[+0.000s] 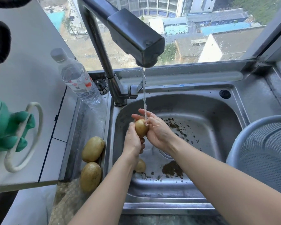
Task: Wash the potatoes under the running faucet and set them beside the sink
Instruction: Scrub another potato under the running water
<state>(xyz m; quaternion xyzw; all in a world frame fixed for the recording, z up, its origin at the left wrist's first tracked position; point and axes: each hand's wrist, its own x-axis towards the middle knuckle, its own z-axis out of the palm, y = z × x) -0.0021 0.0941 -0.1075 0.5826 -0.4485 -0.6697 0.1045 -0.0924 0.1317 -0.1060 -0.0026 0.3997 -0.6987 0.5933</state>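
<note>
A thin stream of water runs from the dark faucet into the steel sink. Under the stream, my left hand and my right hand both grip one yellow-brown potato, upright between the palms. Another potato lies on the sink floor, partly hidden by my left wrist. Two larger potatoes lie on the steel ledge left of the basin.
Dark dirt flecks litter the sink floor around the drain. A plastic water bottle stands at the back left. A grey mesh colander sits at the right rim. Green gloves and a white ring hang on the left cabinet.
</note>
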